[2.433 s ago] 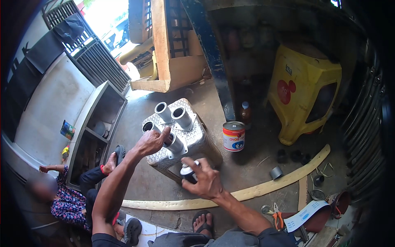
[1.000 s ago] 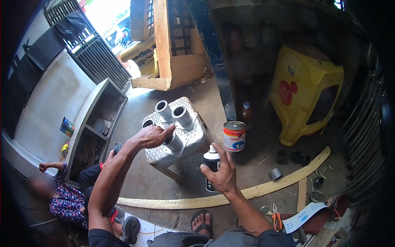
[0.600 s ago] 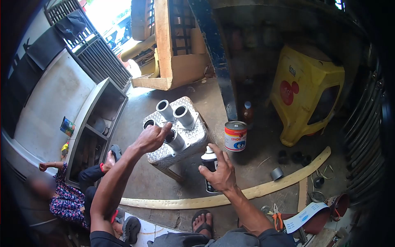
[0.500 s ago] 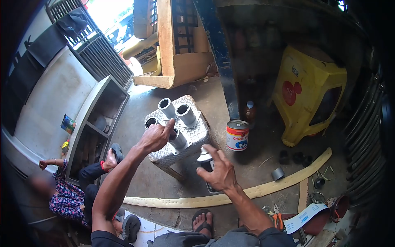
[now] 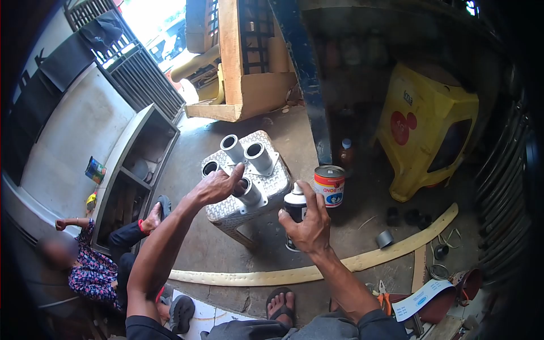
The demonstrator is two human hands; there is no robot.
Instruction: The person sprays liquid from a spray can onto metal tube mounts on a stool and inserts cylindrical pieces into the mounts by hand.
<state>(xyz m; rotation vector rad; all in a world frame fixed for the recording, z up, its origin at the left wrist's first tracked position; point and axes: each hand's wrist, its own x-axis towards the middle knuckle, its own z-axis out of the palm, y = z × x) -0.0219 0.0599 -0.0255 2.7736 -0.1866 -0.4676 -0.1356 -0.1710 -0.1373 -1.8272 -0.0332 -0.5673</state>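
Several grey tubes with flat flanged bases stand upright on a silver woven-pattern stool (image 5: 224,214). My left hand (image 5: 216,187) is at the near tube (image 5: 249,195), thumb raised and fingers curled at its dark mouth; a fingertip seems to be inside. Behind it stand the back tube (image 5: 231,150) and the right tube (image 5: 259,158); the left tube (image 5: 209,169) is partly behind my wrist. My right hand (image 5: 310,224) is wrapped round a black spray can (image 5: 293,212) with a white top, upright beside the stool. My index finger is by its nozzle.
A red-and-white tin (image 5: 329,187) and a bottle (image 5: 346,153) stand right of the stool. A long pale strip (image 5: 255,279) curves across the floor. Pliers (image 5: 385,297) lie at lower right, a yellow stool (image 5: 402,130) farther back. Another person (image 5: 96,272) sits at left.
My right hand has raised the spray can and brought it a little to the right. My left hand has shifted slightly, its thumb still raised beside the near tube.
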